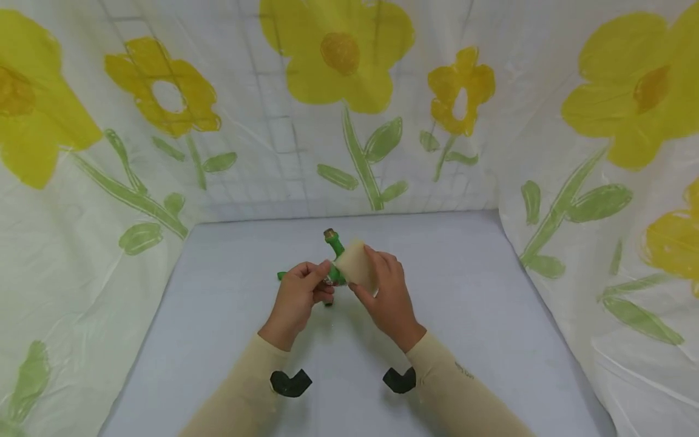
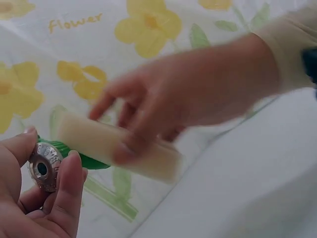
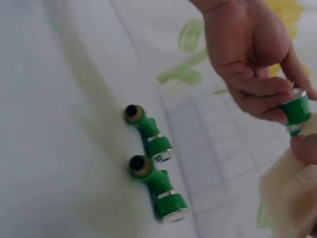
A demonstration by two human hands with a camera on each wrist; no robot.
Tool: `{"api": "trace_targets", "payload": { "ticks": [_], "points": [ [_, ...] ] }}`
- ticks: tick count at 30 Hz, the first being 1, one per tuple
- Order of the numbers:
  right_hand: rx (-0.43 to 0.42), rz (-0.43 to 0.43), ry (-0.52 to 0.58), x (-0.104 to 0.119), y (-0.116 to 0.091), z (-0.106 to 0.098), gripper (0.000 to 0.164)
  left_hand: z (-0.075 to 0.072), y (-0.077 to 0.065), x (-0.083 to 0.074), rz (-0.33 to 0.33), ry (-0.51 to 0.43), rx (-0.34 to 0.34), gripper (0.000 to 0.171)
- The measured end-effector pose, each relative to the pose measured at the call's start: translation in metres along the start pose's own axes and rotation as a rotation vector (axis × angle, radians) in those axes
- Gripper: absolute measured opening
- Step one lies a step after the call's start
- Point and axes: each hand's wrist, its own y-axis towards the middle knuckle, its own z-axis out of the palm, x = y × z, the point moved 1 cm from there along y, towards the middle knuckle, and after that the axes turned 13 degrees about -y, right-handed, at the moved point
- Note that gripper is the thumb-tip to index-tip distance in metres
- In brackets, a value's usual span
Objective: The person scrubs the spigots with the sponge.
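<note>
My left hand [image 1: 295, 297] pinches a green fitting [image 3: 296, 110] between thumb and fingers. In the left wrist view its round silver face [image 2: 45, 166] has a dark hole in the middle. Across from it, my right hand [image 1: 390, 297] grips a thick cream sponge [image 1: 357, 267] by its sides. The sponge is held right at the green part of the fitting and overlaps it in the head view. Two more green fittings, one nearer [image 3: 158, 191] and one farther [image 3: 147, 131], lie side by side on the table, each with a brownish dark-holed end and a silver end.
The white tabletop [image 1: 218, 340] runs back to a hanging white sheet [image 1: 240, 182] painted with yellow flowers, which also closes both sides. Black curved pieces, left [image 1: 290, 383] and right [image 1: 400, 380], stick out from the cream sleeves. Part of the green pieces is hidden behind my hands.
</note>
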Motion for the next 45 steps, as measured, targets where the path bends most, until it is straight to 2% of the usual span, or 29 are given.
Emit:
{"api": "trace_targets", "payload": {
  "ticks": [4, 8, 10, 15, 17, 21, 24, 28, 31, 34, 37, 41, 43, 45],
  "points": [
    [0.081, 0.057, -0.046, -0.006, -0.011, 0.008, 0.082, -0.004, 0.0, -0.004, 0.007, -0.078, -0.037, 0.035],
    [0.07, 0.04, -0.052, -0.009, -0.013, 0.012, 0.082, -0.005, 0.001, -0.002, -0.013, -0.082, -0.035, 0.035],
    [0.042, 0.009, -0.052, -0.009, -0.01, 0.011, 0.082, -0.003, 0.0, 0.0, -0.005, -0.028, -0.022, 0.034],
    [-0.019, -0.071, -0.071, -0.007, 0.001, 0.006, 0.082, 0.001, -0.001, 0.005, 0.027, 0.18, 0.017, 0.034],
    [-0.045, -0.111, -0.12, -0.007, 0.003, 0.004, 0.082, 0.001, -0.001, 0.006, 0.039, 0.233, 0.018, 0.035],
    [-0.122, -0.18, -0.29, -0.01, 0.003, -0.001, 0.081, 0.002, -0.003, 0.006, 0.078, 0.317, 0.01, 0.038],
    [-0.184, -0.154, -0.363, -0.013, 0.004, -0.004, 0.083, 0.003, -0.004, 0.005, 0.1, 0.383, 0.02, 0.038],
    [-0.2, -0.108, -0.329, -0.012, 0.003, -0.003, 0.084, 0.005, -0.006, 0.006, 0.117, 0.429, 0.023, 0.029],
    [-0.174, -0.148, -0.305, -0.008, -0.003, 0.004, 0.082, 0.006, -0.007, 0.005, 0.132, 0.457, 0.006, 0.021],
    [-0.163, -0.197, -0.307, -0.005, -0.008, 0.01, 0.081, 0.007, -0.009, 0.004, 0.163, 0.497, -0.004, 0.02],
    [-0.181, -0.199, -0.312, -0.005, -0.006, 0.009, 0.08, 0.007, -0.011, 0.003, 0.235, 0.57, 0.017, 0.021],
    [-0.227, -0.114, -0.314, -0.007, 0.002, 0.004, 0.08, 0.007, -0.012, 0.001, 0.392, 0.731, 0.08, 0.017],
    [-0.228, -0.085, -0.314, -0.006, 0.001, 0.005, 0.081, 0.007, -0.012, 0.0, 0.462, 0.797, 0.094, 0.016],
    [-0.209, -0.101, -0.325, -0.003, -0.002, 0.008, 0.08, 0.006, -0.013, -0.001, 0.506, 0.84, 0.093, 0.017]
  ]
}}
